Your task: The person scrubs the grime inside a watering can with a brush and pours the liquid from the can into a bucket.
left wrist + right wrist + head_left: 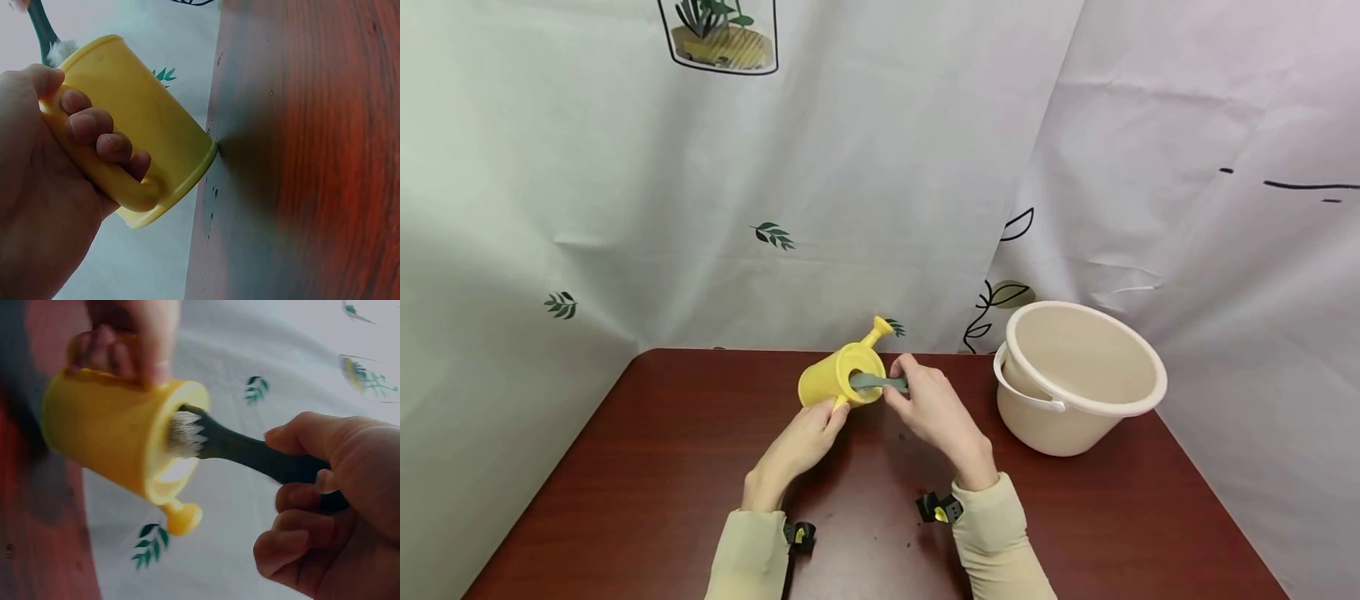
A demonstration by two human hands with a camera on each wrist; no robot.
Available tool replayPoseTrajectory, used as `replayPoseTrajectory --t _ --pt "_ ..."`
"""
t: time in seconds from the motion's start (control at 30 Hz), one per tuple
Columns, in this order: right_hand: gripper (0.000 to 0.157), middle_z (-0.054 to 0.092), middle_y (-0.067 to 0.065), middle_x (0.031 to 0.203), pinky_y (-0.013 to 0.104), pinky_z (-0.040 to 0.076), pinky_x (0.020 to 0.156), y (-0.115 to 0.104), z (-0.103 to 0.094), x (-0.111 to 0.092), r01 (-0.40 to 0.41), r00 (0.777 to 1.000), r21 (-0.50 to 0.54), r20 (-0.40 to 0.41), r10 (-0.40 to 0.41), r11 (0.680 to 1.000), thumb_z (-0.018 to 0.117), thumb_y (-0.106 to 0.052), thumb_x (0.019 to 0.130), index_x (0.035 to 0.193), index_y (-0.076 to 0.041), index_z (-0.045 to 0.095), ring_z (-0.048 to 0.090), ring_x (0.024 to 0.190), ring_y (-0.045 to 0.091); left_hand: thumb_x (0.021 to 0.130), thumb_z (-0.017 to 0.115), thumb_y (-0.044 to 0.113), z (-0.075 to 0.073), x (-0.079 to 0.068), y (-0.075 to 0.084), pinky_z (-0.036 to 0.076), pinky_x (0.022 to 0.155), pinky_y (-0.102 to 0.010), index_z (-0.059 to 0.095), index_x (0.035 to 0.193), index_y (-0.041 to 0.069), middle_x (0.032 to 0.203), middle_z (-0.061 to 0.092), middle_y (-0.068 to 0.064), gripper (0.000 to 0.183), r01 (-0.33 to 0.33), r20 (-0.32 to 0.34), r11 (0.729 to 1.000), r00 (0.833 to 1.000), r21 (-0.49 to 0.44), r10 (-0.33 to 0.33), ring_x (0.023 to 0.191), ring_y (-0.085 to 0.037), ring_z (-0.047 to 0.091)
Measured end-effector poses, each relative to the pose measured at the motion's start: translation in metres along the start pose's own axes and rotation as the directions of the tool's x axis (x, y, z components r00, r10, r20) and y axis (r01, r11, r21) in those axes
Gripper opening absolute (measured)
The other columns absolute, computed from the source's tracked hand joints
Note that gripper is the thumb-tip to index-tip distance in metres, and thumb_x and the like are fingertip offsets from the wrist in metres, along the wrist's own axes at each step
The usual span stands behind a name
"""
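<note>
A small yellow watering can (831,379) is tilted, its open mouth turned toward the right hand and its spout pointing up and away. My left hand (801,442) grips its handle, fingers curled round it in the left wrist view (103,134). My right hand (936,412) pinches the dark green handle of a brush (250,453) between thumb and fingers. White bristles (186,434) sit at the can's mouth, partly inside it. The inside of the can is mostly hidden.
Two cream buckets, one (1060,429) with a handle and another (1086,354) set inside it, stand at the right of the dark red table (685,483). Small dark specks lie on the tabletop. A white curtain (850,167) with leaf prints hangs behind.
</note>
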State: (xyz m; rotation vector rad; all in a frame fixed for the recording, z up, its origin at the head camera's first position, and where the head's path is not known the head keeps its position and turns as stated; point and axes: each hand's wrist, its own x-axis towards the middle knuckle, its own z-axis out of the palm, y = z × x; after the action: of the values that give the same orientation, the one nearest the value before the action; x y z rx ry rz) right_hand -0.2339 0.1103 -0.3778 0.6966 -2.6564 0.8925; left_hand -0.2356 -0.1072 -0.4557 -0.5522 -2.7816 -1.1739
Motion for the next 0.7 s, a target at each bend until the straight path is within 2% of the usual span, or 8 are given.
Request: replayPoseTrajectory --t 0.13,0.23,0.5,0.7 --pt "0.014 0.045 -0.003 0.063 0.026 0.039 0.052 0.003 0.01 0.003 -0.011 1.0 0.034 0.0 0.011 0.999 0.064 -0.015 0.092 0.095 -0.014 0.051 0.04 0.053 0.009 0.106 0.044 0.03 -0.001 0.001 -0.001 0.037 0.063 -0.03 0.046 0.077 0.016 0.068 0.034 0.006 0.032 0.001 0.011 1.0 1.0 0.008 -0.001 0.062 -0.009 0.039" --pt "0.015 0.047 -0.003 0.065 0.026 0.041 0.052 0.008 0.019 0.005 -0.007 1.0 0.059 0.015 0.006 0.998 0.064 -0.017 0.094 0.095 -0.014 0.049 0.043 0.054 0.009 0.106 0.044 0.03 -0.001 0.001 0.0 0.037 0.064 -0.031 0.046 0.078 0.016 0.068 0.034 0.006 0.031 0.003 0.014 1.0 1.0 0.02 -0.003 0.063 -0.01 0.04" --pt "0.018 0.044 -0.002 0.066 0.027 0.039 0.054 0.016 0.042 0.012 0.033 0.999 -0.002 0.032 -0.033 0.999 0.063 -0.017 0.094 0.096 -0.01 0.047 0.044 0.057 0.012 0.106 0.044 0.029 0.001 0.002 0.002 0.038 0.065 -0.032 0.046 0.079 0.016 0.068 0.034 0.006 0.029 -0.009 0.016 0.999 1.0 0.032 0.008 0.064 -0.011 0.04" --pt "0.02 0.045 -0.003 0.068 0.027 0.04 0.053 0.013 0.041 0.01 0.009 0.999 -0.032 -0.038 -0.01 0.999 0.068 -0.02 0.092 0.092 -0.008 0.052 0.044 0.057 0.013 0.106 0.045 0.03 0.0 0.002 0.001 0.038 0.065 -0.031 0.047 0.079 0.016 0.069 0.033 0.006 0.03 -0.01 0.018 1.0 1.0 0.018 0.009 0.064 -0.01 0.04"
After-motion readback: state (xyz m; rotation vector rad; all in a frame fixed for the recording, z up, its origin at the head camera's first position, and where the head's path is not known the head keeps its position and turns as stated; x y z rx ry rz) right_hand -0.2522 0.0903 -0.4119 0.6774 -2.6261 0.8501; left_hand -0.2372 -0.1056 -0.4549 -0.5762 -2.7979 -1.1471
